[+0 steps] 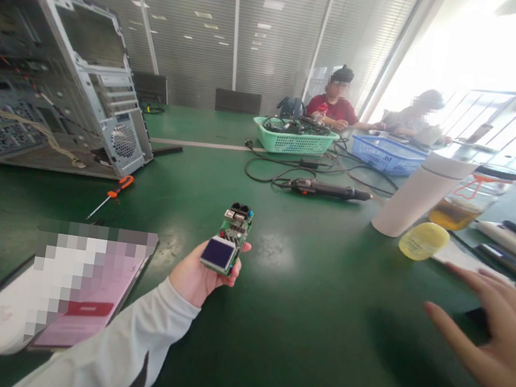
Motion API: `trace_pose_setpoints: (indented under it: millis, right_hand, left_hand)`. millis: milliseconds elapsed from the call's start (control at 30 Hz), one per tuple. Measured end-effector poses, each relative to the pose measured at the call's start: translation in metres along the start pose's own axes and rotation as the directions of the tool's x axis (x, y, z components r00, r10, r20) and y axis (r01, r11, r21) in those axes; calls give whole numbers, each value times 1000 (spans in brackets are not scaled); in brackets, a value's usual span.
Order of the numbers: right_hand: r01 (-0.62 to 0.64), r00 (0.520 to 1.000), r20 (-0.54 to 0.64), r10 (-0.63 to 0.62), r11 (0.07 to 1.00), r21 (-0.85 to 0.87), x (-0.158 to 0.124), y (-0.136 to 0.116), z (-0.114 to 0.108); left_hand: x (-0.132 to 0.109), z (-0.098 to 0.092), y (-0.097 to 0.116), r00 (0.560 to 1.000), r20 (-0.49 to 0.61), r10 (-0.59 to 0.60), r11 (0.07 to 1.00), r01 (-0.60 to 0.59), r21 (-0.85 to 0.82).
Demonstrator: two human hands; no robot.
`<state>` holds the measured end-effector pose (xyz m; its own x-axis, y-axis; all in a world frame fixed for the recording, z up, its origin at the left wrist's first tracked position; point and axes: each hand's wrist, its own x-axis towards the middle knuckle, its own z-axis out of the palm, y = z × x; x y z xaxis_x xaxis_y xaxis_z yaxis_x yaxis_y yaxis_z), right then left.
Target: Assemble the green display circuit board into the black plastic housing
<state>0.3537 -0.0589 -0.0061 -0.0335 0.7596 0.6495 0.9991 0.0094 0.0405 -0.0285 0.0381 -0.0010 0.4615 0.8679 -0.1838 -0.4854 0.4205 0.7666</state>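
Note:
My left hand is closed around a green circuit board above the middle of the table. A small dark display with a white frame sits on the board's near end, and black and white connectors stand at its far end. On the right, my right hand hovers over the table with its fingers spread, holding nothing visible. A small dark thing, partly hidden behind that hand, cannot be made out. Near its fingertips lies a yellow round item.
An open computer case stands at left, with an orange-handled screwdriver before it. A phone lies nearer. Beyond are a black electric screwdriver, a green basket, a blue basket, a white bottle and two people.

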Motion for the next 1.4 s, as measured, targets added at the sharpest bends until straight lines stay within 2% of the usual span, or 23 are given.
trace_pose_setpoints:
  millis: [67,167,300,400,500,633,767,867,967,1133,1400]
  right_hand:
    - [151,988,-11,-151,979,139,19,-46,1]
    - [236,968,-9,-249,903,359,40,-102,4]
    - [195,952,56,-300,738,646,61,-155,6]
    - [166,944,55,-324,615,771,75,-177,8]
    - [242,935,-20,-355,595,766,84,-183,15]
    - [307,909,-61,-413,560,770,81,-178,27]
    - [289,895,3,-447,582,760,74,-177,29]
    - [312,887,20,-462,630,712,72,-180,25]
    - [351,870,17,-493,642,682,72,-182,23]
    - [432,814,1,-581,607,666,70,-182,27]
    - [493,807,-7,-591,667,559,65,-189,29]
  left_hand:
    - [3,1,-2,998,-55,5,999,-3,43]
    - [5,4,-4,985,-170,15,993,6,120]
    - [4,7,-5,974,-212,85,971,-33,238]
    - [2,7,-6,957,-211,198,895,-89,436]
    - [-2,7,-6,940,-137,313,736,-149,660]
    - [-7,6,-6,913,44,406,393,-218,893]
    - [-10,6,-6,896,207,392,146,-283,948]
    - [-12,7,-5,888,274,368,25,-304,952]
    - [-14,9,-4,895,273,354,-29,-281,959]
    - [-15,11,-4,903,243,353,-46,-243,969]
    - [-17,15,-3,883,254,394,-34,-262,964]
